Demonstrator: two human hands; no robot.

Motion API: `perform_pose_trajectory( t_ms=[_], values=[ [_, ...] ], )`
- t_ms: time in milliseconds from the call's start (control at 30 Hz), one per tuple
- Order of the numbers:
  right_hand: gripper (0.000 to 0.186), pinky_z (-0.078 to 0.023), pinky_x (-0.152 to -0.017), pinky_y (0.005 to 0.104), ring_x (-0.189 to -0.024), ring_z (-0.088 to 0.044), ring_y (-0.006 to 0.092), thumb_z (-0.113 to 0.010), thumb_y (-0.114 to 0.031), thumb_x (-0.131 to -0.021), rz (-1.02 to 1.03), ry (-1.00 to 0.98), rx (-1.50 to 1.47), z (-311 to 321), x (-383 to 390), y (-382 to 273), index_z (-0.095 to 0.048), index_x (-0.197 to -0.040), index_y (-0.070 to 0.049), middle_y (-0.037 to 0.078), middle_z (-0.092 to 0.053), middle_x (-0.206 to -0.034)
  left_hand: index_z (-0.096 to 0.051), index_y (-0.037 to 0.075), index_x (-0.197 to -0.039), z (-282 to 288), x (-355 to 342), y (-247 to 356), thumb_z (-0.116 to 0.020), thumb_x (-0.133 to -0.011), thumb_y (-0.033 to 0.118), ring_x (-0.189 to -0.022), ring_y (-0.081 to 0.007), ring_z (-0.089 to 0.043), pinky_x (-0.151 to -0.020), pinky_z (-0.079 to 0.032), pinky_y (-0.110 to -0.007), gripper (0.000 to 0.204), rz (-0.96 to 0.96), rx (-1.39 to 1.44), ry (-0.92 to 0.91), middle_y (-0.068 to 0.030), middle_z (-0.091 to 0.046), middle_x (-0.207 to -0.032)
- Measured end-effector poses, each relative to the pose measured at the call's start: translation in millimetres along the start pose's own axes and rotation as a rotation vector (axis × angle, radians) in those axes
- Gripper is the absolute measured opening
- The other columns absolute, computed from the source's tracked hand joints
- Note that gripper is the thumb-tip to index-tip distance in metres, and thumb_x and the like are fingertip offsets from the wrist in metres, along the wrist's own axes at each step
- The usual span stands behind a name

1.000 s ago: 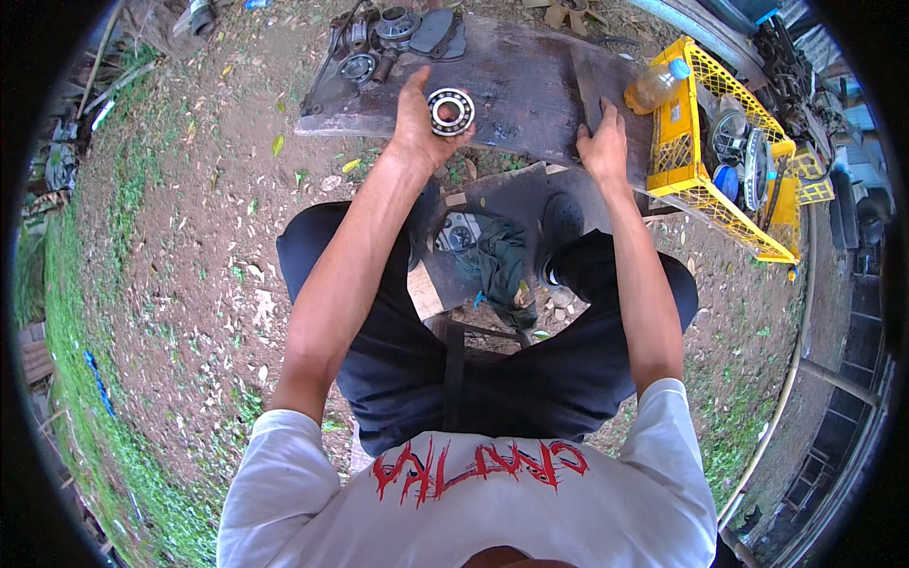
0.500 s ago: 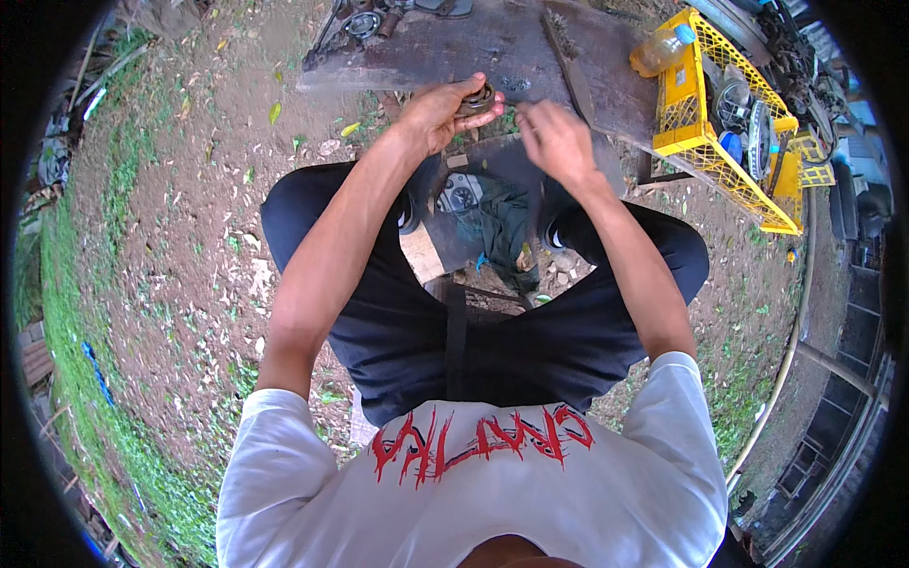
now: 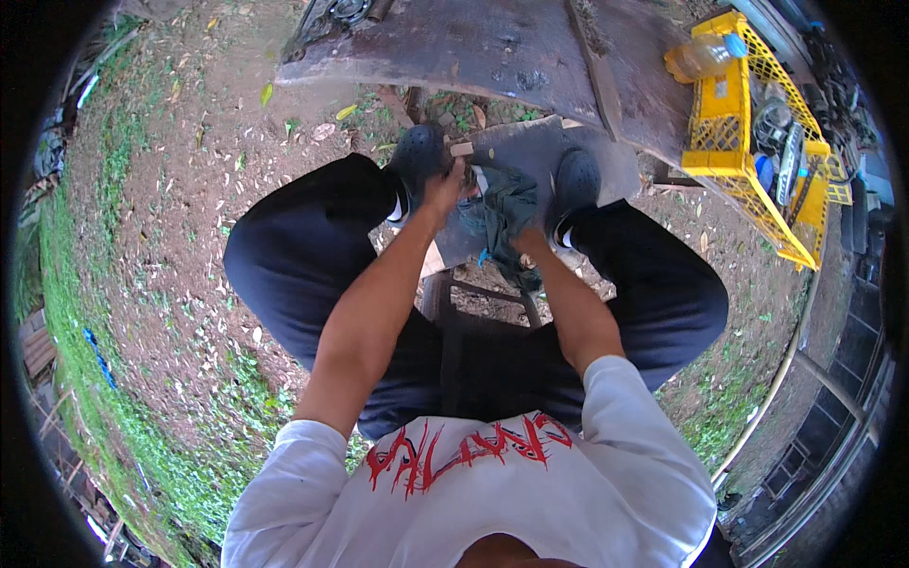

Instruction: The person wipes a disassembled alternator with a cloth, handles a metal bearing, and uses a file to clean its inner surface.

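Low between my knees, a crumpled dark green cloth [image 3: 508, 201] lies over a dark board [image 3: 606, 170] on the ground. My right hand [image 3: 529, 242] is at the cloth's near right side, its fingers curled into the fabric. At the cloth's left edge is my left hand [image 3: 443, 192], reaching down with smeared fingers. What it holds, if anything, is hidden. Just beyond its fingertips sits a small tan block [image 3: 461, 149]. My dark clogs [image 3: 578, 177] stand on either side of the cloth.
A dark wooden bench top [image 3: 454, 52] spans the far side, with a metal ring [image 3: 350, 9] at its far left and a wooden strip [image 3: 595, 71] across it. At the right, a yellow crate [image 3: 720, 133] holds several parts, and a bottle [image 3: 705, 59] lies beside it.
Both hands have dropped from the bench edge to the cloth between my feet. The round metal ring seen in my left hand earlier no longer shows. My right hand has taken hold of the cloth.
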State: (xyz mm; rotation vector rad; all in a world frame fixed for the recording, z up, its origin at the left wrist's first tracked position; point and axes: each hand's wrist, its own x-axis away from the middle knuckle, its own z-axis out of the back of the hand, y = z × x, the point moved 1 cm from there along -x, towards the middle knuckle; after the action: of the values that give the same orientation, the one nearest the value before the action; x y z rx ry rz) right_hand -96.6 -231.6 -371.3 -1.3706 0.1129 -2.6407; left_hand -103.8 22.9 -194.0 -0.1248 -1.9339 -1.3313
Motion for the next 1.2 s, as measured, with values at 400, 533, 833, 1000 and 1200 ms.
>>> perform_pose_trajectory(
  t_ms=[400,533,833,1000,1200],
  values=[
    [0.061,-0.050,-0.095,0.0439,-0.116,-0.058,0.0318,-0.064,-0.050,-0.082,-0.203,-0.062,-0.032,-38,50,-29,-0.058,-0.128,-0.010,0.012,-0.056,-0.133,-0.059,0.012,-0.099,18,-18,-102,-0.055,-0.083,0.071,-0.100,-0.0173,-0.058,-0.084,-0.051,-0.041,0.061,0.589,-0.009,0.080,-0.0011,-0.061,-0.099],
    [0.048,-0.051,-0.083,0.0427,-0.095,-0.064,0.0401,-0.067,-0.048,-0.080,-0.102,0.352,-0.538,-15,38,-41,-0.068,-0.099,-0.004,0.023,-0.068,-0.092,-0.059,0.012,-0.096,5,-18,-96,-0.052,-0.085,0.069,-0.096,-0.0213,-0.063,-0.087,-0.054,-0.042,0.059,0.597,0.226,-0.062,-0.0026,-0.062,-0.093],
    [0.035,-0.052,-0.074,0.0357,-0.076,-0.063,0.0231,-0.053,-0.036,-0.088,0.060,0.129,-1.863,128,38,-113,-0.065,-0.094,-0.004,0.008,-0.067,-0.089,-0.056,0.010,-0.088,-24,-17,-12,-0.052,-0.085,0.067,-0.099,-0.0259,-0.065,-0.092,-0.053,-0.042,0.057,0.310,0.544,-0.203,-0.0074,-0.064,-0.096],
    [0.043,-0.053,-0.072,0.0340,-0.077,-0.063,0.0231,-0.038,-0.034,-0.087,0.425,-0.097,-2.122,196,93,-131,-0.063,-0.102,-0.002,0.010,-0.067,-0.095,-0.057,0.011,-0.090,-46,4,52,-0.049,-0.087,0.067,-0.095,-0.0244,-0.065,-0.091,-0.052,-0.040,0.056,0.173,0.582,-0.261,-0.0065,-0.065,-0.096],
    [0.038,-0.049,-0.083,0.0379,-0.089,-0.062,0.0224,-0.045,-0.032,-0.086,0.650,0.120,-2.147,245,162,-139,-0.061,-0.105,-0.003,0.007,-0.066,-0.098,-0.059,0.010,-0.100,-71,45,118,-0.043,-0.090,0.068,-0.101,-0.0215,-0.062,-0.085,-0.051,-0.037,0.061,0.004,0.634,-0.312,-0.0042,-0.066,-0.100]
  ],
)
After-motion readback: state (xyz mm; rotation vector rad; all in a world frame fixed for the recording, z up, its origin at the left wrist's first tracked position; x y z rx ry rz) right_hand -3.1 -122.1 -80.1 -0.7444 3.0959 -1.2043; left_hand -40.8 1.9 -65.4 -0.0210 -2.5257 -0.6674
